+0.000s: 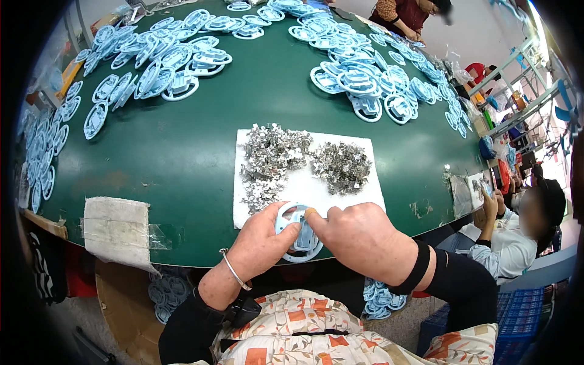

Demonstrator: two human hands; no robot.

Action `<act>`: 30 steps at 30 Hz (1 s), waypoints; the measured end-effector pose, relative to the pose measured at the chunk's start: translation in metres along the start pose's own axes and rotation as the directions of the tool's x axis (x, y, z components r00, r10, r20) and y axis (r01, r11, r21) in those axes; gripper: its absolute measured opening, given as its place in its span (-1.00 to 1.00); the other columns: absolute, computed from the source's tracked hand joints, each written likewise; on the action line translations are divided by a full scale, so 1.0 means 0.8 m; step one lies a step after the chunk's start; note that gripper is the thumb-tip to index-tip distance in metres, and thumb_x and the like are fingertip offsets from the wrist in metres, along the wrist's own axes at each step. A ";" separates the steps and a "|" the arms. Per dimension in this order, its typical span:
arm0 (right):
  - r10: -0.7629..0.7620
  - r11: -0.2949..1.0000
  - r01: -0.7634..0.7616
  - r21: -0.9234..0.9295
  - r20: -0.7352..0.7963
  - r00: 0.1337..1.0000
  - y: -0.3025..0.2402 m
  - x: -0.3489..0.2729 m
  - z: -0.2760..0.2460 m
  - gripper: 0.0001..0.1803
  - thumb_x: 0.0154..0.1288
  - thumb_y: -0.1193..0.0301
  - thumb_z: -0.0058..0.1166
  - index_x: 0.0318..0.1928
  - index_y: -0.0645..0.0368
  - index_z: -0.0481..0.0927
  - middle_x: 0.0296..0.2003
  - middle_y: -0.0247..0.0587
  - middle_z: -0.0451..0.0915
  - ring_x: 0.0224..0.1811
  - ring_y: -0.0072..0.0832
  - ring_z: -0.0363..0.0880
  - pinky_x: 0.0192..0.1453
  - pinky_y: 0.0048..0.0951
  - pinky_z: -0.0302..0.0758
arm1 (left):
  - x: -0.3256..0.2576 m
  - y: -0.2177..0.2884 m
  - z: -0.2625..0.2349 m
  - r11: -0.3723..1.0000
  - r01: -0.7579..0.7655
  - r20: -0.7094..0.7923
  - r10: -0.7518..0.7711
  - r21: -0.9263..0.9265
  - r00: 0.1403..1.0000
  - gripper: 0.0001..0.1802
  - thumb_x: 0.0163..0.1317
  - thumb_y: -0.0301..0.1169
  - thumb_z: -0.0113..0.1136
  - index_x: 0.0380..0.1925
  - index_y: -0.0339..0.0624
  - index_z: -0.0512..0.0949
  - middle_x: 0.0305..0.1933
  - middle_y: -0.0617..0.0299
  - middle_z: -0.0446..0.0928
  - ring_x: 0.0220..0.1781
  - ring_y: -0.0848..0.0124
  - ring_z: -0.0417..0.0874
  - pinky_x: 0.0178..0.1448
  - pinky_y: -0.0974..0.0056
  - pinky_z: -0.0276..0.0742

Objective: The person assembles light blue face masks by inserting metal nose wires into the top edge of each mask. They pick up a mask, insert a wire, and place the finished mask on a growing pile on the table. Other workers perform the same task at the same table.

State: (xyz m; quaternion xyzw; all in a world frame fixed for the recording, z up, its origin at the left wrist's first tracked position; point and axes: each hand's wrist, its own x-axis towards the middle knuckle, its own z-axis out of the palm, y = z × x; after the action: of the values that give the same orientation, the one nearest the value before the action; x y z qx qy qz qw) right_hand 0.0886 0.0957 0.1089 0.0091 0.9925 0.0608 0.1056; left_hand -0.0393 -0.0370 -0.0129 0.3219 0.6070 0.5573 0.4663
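Note:
Both hands hold one light blue round plastic part (299, 234) at the near edge of the green table (201, 152). My left hand (260, 240), with a metal bangle on the wrist, grips its left rim. My right hand (356, 234) presses a fingertip with a yellow band on the part's centre. Just beyond lies a white sheet (359, 182) carrying two heaps of small silver metal clips (271, 161), the left heap larger than the right heap of clips (342, 165).
Many light blue plastic parts (164, 61) are spread over the far left, and another pile of blue parts (371, 79) sits far right. A taped white patch (118, 230) wraps the table edge. A seated person (517, 231) is at right; another person (404, 15) stands far back.

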 end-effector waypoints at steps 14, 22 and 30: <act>0.023 0.989 -0.012 0.145 -0.076 0.997 0.019 -0.018 0.018 -0.65 0.21 0.45 0.17 0.05 0.11 0.61 -0.54 -0.22 0.63 -0.50 -0.26 0.72 -0.47 -0.25 0.61 | -0.001 0.007 0.003 0.999 0.025 0.039 -0.025 -0.024 0.999 -0.59 0.46 -0.42 0.16 0.25 -0.36 0.46 -0.09 0.27 0.63 -0.27 0.60 0.61 -0.25 0.44 0.65; 0.150 0.969 -0.103 0.223 -0.206 0.967 0.028 -0.035 0.019 -0.75 0.34 0.37 0.23 -0.02 0.16 0.64 -0.56 -0.22 0.64 -0.61 -0.40 0.64 -0.49 -0.34 0.53 | -0.004 0.013 0.002 0.987 0.022 0.073 -0.011 -0.158 0.997 -0.54 0.46 -0.44 0.18 0.30 -0.36 0.41 -0.08 0.27 0.63 -0.19 0.61 0.62 -0.11 0.43 0.63; 0.426 -0.162 -0.120 0.979 0.179 0.887 0.019 -0.061 0.081 -0.70 0.59 0.25 0.10 -0.19 0.26 0.63 -0.43 -0.60 0.48 -0.43 -0.81 0.27 -0.40 -0.65 0.23 | -0.012 0.050 0.004 0.885 0.199 0.225 -0.110 -0.420 0.968 -0.45 0.41 -0.49 0.10 0.38 -0.38 0.35 0.03 0.15 0.62 -0.14 0.49 0.69 -0.05 0.37 0.67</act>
State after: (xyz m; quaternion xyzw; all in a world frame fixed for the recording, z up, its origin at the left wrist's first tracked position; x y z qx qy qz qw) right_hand 0.1503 0.1167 0.0577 0.2886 0.6876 -0.6639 -0.0559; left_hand -0.0378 -0.0377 0.0285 0.2117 0.4407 0.6065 0.6270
